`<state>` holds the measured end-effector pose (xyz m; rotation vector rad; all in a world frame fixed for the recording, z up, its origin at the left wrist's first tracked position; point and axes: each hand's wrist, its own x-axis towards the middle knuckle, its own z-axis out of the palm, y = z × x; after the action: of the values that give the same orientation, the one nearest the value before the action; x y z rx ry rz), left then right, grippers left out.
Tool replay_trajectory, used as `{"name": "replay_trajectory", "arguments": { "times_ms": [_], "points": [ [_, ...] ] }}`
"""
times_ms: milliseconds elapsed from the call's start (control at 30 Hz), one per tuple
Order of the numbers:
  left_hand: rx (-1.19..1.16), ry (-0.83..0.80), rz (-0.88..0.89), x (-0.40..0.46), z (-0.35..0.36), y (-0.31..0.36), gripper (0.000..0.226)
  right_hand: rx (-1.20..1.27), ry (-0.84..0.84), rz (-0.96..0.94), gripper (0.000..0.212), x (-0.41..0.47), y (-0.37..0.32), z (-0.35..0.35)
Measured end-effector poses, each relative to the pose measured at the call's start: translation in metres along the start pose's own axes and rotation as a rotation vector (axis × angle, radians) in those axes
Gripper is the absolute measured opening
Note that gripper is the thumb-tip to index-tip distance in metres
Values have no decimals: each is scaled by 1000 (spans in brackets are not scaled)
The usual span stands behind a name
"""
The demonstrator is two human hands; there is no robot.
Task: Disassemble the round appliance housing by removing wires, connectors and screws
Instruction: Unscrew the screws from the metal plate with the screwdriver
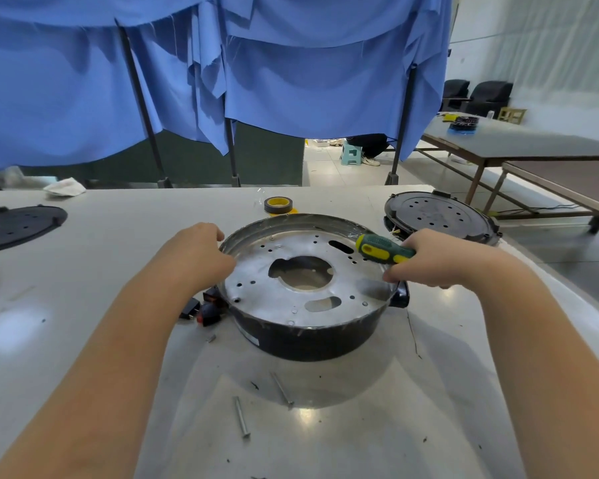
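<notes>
A: What are the hands doing?

B: The right hand grips a green and yellow screwdriver, handle lying over the housing's right rim. The left hand curls over the left rim of the housing and holds it.

A: And the housing?

B: It sits in the middle of the surface, black wall, silver plate on top with a big centre hole and small holes around it. Black and red connectors lie touching its left side.

A: Anything around it?

B: Two long screws lie on the surface in front. A roll of tape stands behind, a black perforated disc behind right, another disc far left, a crumpled cloth at the back edge.
</notes>
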<state>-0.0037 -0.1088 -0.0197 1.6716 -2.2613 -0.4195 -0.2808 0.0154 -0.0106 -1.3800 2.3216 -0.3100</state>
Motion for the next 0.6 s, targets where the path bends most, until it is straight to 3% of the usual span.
{"name": "replay_trajectory", "arguments": {
  "times_ms": [167, 300, 500, 600],
  "points": [
    [-65, -5, -23, 2, 4, -1, 37, 39, -15, 23, 20, 2, -2, 6],
    [-150, -51, -86, 2, 4, -2, 12, 69, -4, 17, 22, 2, -2, 4],
    [-108, -40, -23, 1, 1, -1, 14, 58, -97, 29, 19, -7, 2, -7],
    [-110, -7, 64, 0, 2, 2, 26, 13, -44, 14, 28, -8, 4, -9]
  ]
}}
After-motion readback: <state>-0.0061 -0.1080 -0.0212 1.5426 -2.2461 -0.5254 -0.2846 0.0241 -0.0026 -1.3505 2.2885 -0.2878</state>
